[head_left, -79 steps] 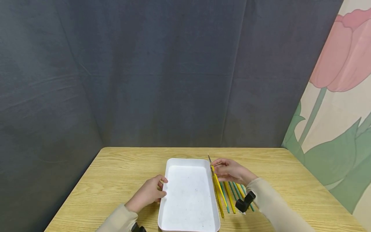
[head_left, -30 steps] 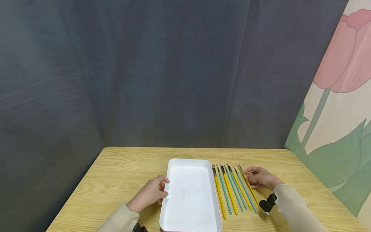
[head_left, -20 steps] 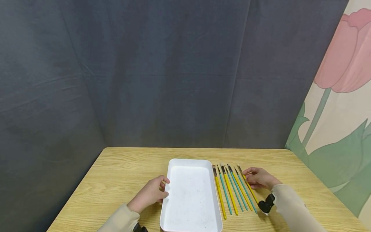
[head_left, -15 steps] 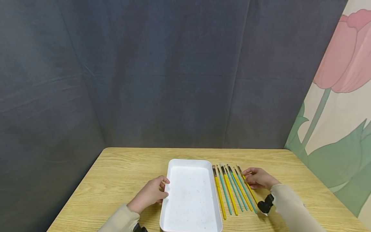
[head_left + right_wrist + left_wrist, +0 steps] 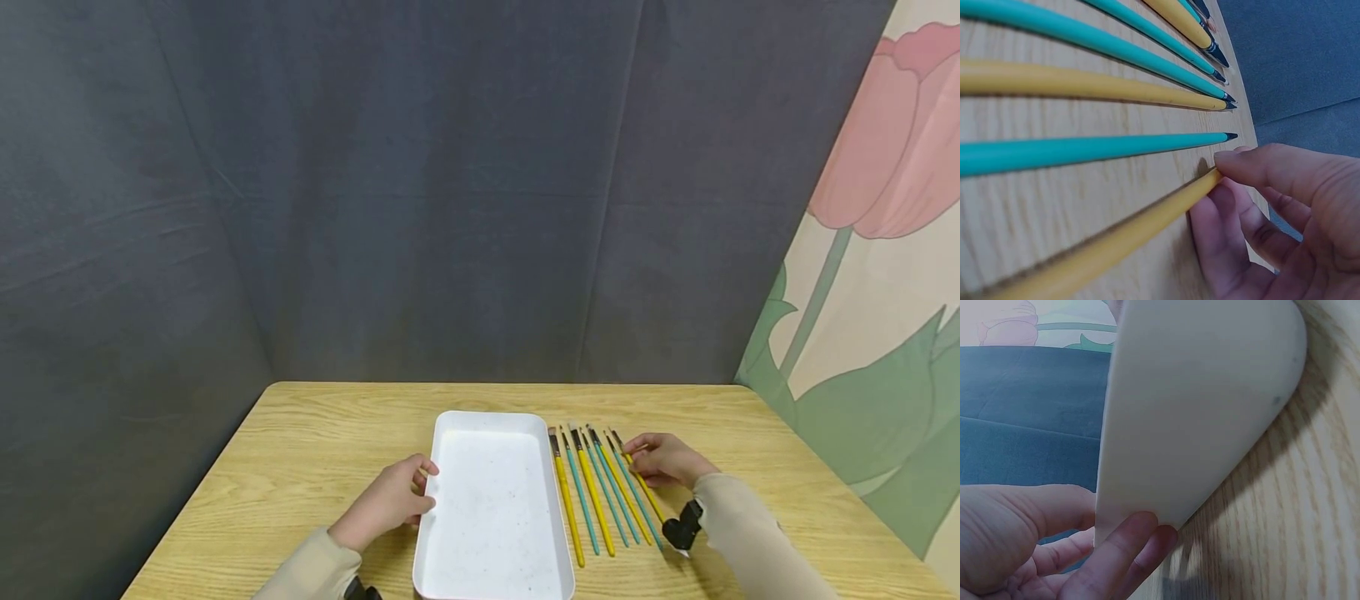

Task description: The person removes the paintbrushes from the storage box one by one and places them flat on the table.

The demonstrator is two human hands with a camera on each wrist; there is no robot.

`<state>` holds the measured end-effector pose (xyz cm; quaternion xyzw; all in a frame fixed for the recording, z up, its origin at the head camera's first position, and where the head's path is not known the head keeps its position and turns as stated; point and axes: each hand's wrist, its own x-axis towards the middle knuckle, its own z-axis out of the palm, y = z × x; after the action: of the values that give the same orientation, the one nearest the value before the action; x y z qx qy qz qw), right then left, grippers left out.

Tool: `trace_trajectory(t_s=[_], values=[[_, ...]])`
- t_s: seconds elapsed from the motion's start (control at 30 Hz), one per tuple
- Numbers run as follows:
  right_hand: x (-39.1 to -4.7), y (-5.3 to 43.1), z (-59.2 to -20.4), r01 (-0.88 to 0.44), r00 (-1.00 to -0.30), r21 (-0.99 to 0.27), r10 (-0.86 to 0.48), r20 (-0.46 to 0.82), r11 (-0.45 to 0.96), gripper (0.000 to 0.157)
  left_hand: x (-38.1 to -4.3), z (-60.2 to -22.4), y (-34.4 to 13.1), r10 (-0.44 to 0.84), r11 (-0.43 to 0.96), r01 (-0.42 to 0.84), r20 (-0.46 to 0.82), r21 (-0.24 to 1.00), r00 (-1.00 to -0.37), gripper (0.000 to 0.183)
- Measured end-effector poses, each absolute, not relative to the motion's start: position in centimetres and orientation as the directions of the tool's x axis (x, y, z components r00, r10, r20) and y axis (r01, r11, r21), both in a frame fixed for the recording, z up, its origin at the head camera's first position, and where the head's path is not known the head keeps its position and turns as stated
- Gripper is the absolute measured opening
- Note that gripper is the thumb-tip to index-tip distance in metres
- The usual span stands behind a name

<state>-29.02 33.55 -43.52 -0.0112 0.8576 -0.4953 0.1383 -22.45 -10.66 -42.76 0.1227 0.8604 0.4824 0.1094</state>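
Note:
My left hand (image 5: 390,500) grips the left rim of a white rectangular tray (image 5: 491,508). In the left wrist view, fingertips press the outer wall (image 5: 1191,406) while the thumb lies at the rim. At the right end of a row of brushes, my right hand (image 5: 667,460) pinches a yellow paintbrush (image 5: 651,498) near its bristle end. The right wrist view has its yellow handle (image 5: 1110,247) slanting away to the lower left, close above or on the wood. Beside it lies a teal paintbrush (image 5: 1097,150). My fingers hide part of the held brush's head.
Several yellow and teal paintbrushes (image 5: 596,492) lie side by side, bristles away from me, between tray and right hand. The wooden table (image 5: 337,417) ends at a dark cloth (image 5: 450,208). A wall with a painted tulip (image 5: 877,150) stands at the right.
My right hand has carried the yellow paintbrush from the tray's right edge to the row's right end, then shifted slightly left toward the neighbouring teal brush. The left hand has kept its hold.

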Motion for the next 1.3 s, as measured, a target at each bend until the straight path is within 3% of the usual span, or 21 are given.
trace_trajectory(t_s=[1.3], values=[[-28.91,33.56,-43.23,0.146,-0.948,-0.887,-0.193,-0.252,0.438,0.035,-22.37,-42.53,-10.72,0.309,0.523,0.110,-0.068,0.845,-0.949,0.037]])
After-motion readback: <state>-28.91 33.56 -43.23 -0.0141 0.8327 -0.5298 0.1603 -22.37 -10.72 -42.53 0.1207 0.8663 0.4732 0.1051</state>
